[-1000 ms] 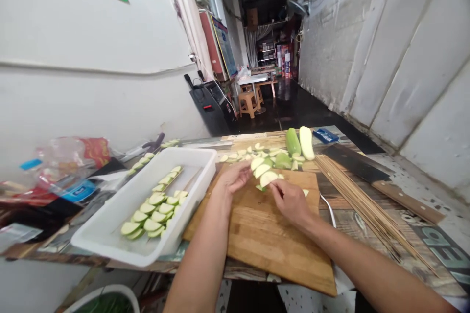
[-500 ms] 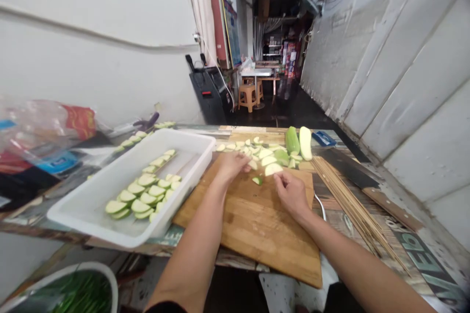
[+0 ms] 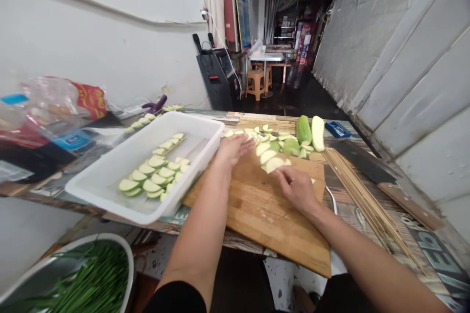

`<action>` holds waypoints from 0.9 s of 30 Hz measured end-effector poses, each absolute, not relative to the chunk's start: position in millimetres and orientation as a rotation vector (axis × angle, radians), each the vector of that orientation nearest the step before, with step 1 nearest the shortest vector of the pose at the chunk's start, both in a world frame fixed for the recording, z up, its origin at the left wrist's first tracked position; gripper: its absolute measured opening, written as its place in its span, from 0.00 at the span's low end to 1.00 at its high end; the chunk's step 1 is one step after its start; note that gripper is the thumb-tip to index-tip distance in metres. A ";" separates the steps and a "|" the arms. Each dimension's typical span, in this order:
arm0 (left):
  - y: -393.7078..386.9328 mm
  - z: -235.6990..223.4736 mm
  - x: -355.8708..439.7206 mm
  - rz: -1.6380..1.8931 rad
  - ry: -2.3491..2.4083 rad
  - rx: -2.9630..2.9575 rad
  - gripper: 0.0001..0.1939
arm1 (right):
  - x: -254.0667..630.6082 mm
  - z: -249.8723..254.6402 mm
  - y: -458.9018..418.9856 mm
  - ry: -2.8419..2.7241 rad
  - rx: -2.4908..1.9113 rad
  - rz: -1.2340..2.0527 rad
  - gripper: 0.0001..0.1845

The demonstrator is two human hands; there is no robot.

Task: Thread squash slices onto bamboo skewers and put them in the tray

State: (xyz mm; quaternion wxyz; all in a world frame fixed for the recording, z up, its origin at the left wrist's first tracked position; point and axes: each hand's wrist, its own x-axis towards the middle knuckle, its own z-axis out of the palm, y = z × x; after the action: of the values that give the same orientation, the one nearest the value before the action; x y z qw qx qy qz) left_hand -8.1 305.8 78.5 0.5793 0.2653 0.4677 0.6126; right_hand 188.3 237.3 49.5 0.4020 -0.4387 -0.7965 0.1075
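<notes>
Clear plastic with red print, a bag (image 3: 60, 98), lies well to the left of the left fingers, beyond the tray. Below it, nearer the body and well down from those fingers, a bowl (image 3: 131, 260) holds long greens (image 3: 93, 279). Next comes the white tray (image 3: 88, 178), its right rim just beside the left hand (image 3: 233, 150); rows of green-edged slices (image 3: 151, 177) lie inside, left of and nearer the body than the left fingertips. An eggplant (image 3: 158, 104) sits farther out, past the tray's far rim.

The left fingers stretch nearly straight, unclenched, above the board's far left part; I cannot tell whether they touch a slice. Just beyond their tips spreads the loose pile (image 3: 270, 138). Under both hands is the wooden board (image 3: 271, 215).

Between the two hands, a row (image 3: 273, 165) of pale slices runs outward from the right fingertips. The right hand (image 3: 281, 171) has thumb and forefinger pinched on its near end. Past the right fingers, farther out, stand the green gourd (image 3: 303, 130) and the pale half (image 3: 317, 133). Off to their right lie bamboo sticks (image 3: 352, 188), then the knife (image 3: 409, 202).
</notes>
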 end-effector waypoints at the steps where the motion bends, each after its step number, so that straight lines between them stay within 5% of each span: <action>1: 306.8 79.7 -9.8 1.461 1.060 0.548 0.05 | 187.7 48.9 236.1 -2.056 -1.093 0.264 0.11; 27: 308.4 83.1 -12.1 1.480 0.999 0.382 0.02 | 187.9 45.1 236.2 -2.129 -1.102 0.209 0.13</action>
State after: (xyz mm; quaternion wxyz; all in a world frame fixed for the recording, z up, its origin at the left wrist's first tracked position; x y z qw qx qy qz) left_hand -12.1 308.4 83.1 0.6113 0.1654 0.4329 0.6415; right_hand 187.9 236.2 45.1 0.3592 -0.4273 -0.8257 0.0811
